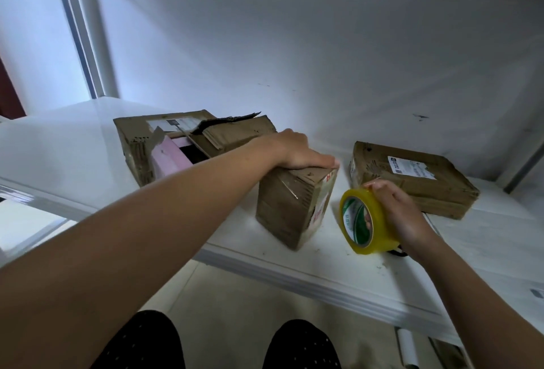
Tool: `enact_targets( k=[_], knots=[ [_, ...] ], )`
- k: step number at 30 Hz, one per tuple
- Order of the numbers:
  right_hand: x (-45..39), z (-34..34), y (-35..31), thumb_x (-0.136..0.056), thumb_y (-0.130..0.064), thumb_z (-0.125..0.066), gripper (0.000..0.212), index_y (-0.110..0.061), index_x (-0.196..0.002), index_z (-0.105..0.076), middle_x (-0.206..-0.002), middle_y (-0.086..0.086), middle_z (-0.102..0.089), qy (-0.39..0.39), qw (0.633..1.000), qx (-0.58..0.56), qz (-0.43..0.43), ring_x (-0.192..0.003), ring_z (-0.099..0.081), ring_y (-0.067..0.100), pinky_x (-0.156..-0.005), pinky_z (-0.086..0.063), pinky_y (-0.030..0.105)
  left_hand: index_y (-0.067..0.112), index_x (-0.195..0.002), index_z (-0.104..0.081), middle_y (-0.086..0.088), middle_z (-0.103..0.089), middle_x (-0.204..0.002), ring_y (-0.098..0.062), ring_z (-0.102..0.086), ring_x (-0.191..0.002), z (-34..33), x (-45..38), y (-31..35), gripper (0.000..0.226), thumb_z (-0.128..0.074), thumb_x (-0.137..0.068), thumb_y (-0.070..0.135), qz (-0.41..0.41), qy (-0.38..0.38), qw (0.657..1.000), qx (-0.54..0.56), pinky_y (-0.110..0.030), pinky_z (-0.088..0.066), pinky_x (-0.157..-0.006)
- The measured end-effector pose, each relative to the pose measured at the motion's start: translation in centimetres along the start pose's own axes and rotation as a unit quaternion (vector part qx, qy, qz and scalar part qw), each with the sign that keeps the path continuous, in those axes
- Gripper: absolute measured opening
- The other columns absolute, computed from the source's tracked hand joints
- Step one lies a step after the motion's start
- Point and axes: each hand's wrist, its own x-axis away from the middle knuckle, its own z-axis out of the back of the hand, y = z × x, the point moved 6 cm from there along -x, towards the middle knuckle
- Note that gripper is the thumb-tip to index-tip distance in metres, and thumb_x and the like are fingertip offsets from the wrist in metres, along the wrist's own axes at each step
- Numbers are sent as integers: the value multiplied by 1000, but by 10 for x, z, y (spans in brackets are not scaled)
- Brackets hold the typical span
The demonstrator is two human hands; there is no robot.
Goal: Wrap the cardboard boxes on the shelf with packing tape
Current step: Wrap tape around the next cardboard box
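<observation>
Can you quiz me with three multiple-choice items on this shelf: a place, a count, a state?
1. Where does the left hand rest?
A. on the upright middle brown cardboard box
B. on the flat right box
C. on the floor

2. How many cardboard boxes are on the white shelf?
A. two
B. three
C. five

3. The far-left torn brown cardboard box is
A. sealed
B. open
C. crushed flat

Key: 1 A, palm on its top; 2 B, three visible; 3 B, flaps are apart, pink lining shows.
</observation>
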Motion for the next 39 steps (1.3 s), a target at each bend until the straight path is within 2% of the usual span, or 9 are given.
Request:
enact_targets(
  k=[5, 8, 11, 14, 20, 28, 31, 37, 39],
  knots=[
    [14, 3, -35, -93, -40, -48, 23, -38, -85, -70, -79, -6, -70, -91, 996, 3, 3, -64, -68, 15, -52, -52, 26, 21, -132, -50, -8, -45, -136, -29, -46, -122, -1, 2, 1, 72, -40, -84, 73, 37, 85, 995, -31, -43, -42, -98],
    [22, 0, -66, -86, -40, -51, 21, -34, -84, -70, -74, -7, -70, -174, 984, -2, 31, -55, -66, 9, -48, -50, 22, 25, -121, -62, -3, -51, -135, -25, -43, -126, 14, 15, 27, 45, -40, -95, 55, -112, 161, 980, 33, -43, -38, -102],
    [28, -4, -89, -82, -36, -52, 22, -23, -90, -69, -79, -5, -70, -231, 971, -26, 49, -55, -64, 8, -46, -48, 21, 27, -90, -70, 2, -61, -122, -15, -48, -123, 13, 29, 46, 41, -36, -99, 49, -193, 41, 950, 241, -36, -33, -106],
    [29, -6, -99, -81, -38, -53, 24, -23, -91, -70, -79, 1, -69, -246, 968, -27, 50, -51, -62, 14, -43, -48, 23, 30, -81, -65, 4, -62, -107, -16, -53, -120, 9, 40, 55, 33, -41, -99, 45, -209, -36, 937, 276, -30, -37, -105],
    [29, -15, -105, -78, -40, -54, 22, -30, -86, -72, -71, 5, -66, -272, 961, -44, 33, -45, -58, 15, -41, -46, 23, 19, -88, -64, 7, -64, -92, -10, -57, -103, 16, 46, 42, 17, -54, -95, 31, -204, -28, 910, 360, -32, -40, -103],
    [28, -20, -101, -74, -43, -59, 30, -18, -85, -72, -51, 5, -53, -255, 960, -76, -83, -38, -49, 11, -36, -42, 21, 9, -82, -63, 5, -66, -79, 3, -59, -72, 36, 50, 33, 27, -54, -97, 29, -206, 64, 925, 313, -5, -43, -66],
    [32, -20, -98, -71, -41, -64, 31, -12, -80, -73, -51, 6, -51, -287, 945, -69, -145, -36, -48, 11, -34, -41, 20, 16, -71, -59, 8, -63, -65, 1, -58, -59, 34, 49, 32, 28, -57, -95, 29, -197, 54, 934, 292, -8, -45, -61],
    [32, -27, -91, -74, -41, -62, 44, -9, -103, -69, -55, 7, -55, -296, 939, -7, -175, -40, -52, 11, -37, -43, 19, 11, -68, -63, -6, -62, -66, -8, -50, -51, 28, 45, 29, 30, -63, -91, 31, -166, 38, 968, 186, -11, -38, -48],
    [32, -29, -93, -73, -43, -61, 43, -11, -98, -72, -53, 5, -56, -297, 939, 1, -173, -40, -53, 10, -37, -43, 19, 14, -66, -62, -5, -60, -65, -8, -46, -50, 31, 44, 27, 31, -63, -91, 34, -155, 48, 974, 158, -11, -34, -45]
  ],
)
